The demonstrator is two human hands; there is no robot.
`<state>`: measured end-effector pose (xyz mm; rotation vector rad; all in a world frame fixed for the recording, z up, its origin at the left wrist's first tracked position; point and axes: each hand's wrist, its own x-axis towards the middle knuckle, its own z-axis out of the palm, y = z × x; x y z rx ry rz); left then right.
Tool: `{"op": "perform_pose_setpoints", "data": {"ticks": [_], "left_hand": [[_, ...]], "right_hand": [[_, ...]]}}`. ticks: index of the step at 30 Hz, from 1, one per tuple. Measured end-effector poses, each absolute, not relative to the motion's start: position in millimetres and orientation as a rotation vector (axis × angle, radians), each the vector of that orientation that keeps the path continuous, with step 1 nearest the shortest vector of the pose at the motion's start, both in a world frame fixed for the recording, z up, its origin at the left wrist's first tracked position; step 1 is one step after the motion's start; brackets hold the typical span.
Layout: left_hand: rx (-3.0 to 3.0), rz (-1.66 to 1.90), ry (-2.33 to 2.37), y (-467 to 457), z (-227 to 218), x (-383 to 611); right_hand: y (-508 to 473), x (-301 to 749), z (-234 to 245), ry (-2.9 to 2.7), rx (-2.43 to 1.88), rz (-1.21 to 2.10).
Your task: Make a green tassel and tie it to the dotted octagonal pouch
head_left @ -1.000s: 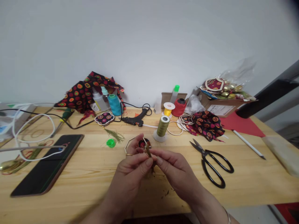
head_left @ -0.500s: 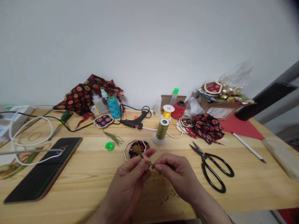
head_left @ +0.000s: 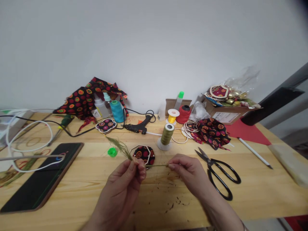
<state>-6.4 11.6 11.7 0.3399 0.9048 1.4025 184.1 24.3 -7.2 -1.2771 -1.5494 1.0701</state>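
My left hand [head_left: 127, 181] is closed in a pinch on an olive-green thread tassel [head_left: 122, 149], whose loose strands fan out up and to the left. From it a twisted olive cord [head_left: 156, 165] runs taut to my right hand [head_left: 186, 171], which pinches the cord's other end. Just behind the cord lies a fabric-covered round piece [head_left: 140, 152] in black with red and orange patterns, with a pale wooden octagon frame [head_left: 149, 160] resting over it. A spool of olive thread [head_left: 166, 134] stands upright beyond my hands.
Black-handled scissors [head_left: 218, 171] lie open at right, near a white pencil [head_left: 255, 153]. A phone [head_left: 43, 179] and white cable occupy the left. Behind are a glue gun [head_left: 138, 125], a teal thread cone [head_left: 116, 111], a red thread cone [head_left: 184, 114] and a green cap [head_left: 112, 152].
My hands have moved apart, the left one leftward and the right one slightly right. The cord between them is now stretched out, and the tassel strands point further left.
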Motion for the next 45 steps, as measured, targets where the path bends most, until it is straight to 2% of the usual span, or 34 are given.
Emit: {"op": "perform_pose_setpoints", "data": {"ticks": [6, 12, 16, 45], "left_hand": [[0.556, 1.331, 0.954, 9.3, 10.4, -8.3], [0.667, 1.222, 0.888, 2.8, 8.1, -3.3], [0.698, 1.213, 0.878, 1.4, 8.8, -5.0], [0.344, 1.332, 0.815, 2.6, 3.1, -5.1]], "right_hand": [[17.3, 183.6, 8.8, -1.627, -1.198, 0.819], [2.8, 156.9, 21.7, -1.751, -0.933, 1.084], [2.1, 153.1, 21.9, -1.802, -0.868, 1.124], [21.6, 176.2, 4.2, -1.716, -1.106, 0.800]]}}
